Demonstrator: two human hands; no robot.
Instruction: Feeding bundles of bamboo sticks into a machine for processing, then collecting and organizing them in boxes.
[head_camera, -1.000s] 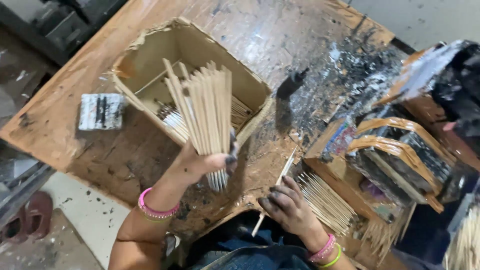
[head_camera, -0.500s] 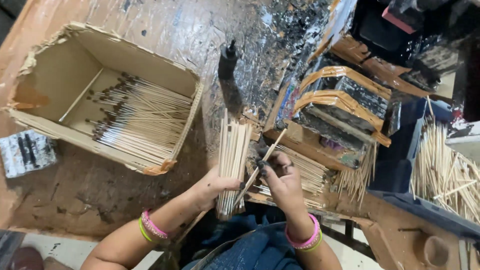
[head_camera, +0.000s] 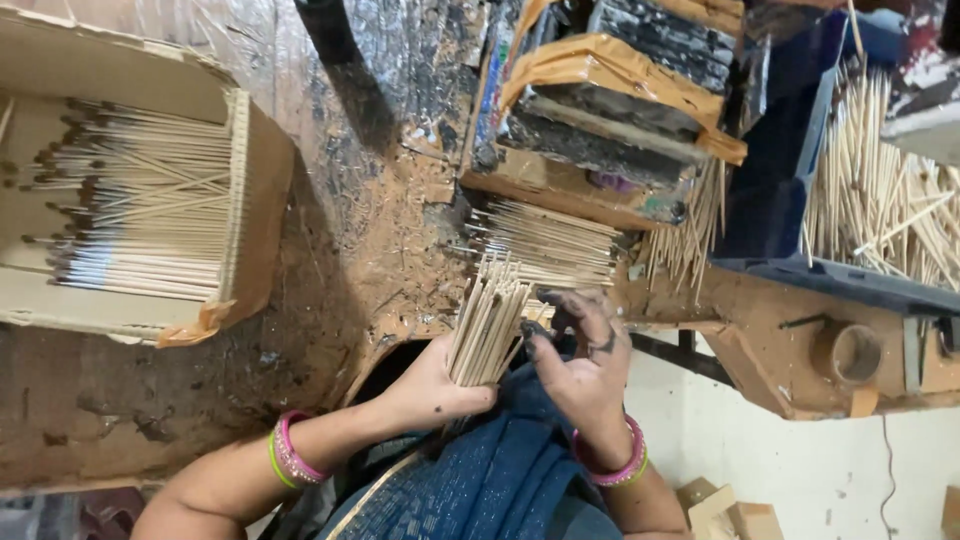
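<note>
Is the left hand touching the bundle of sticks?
Touching. The head view shows the left hand closed around the lower end of the stick bundle, with no gap between them.
</note>
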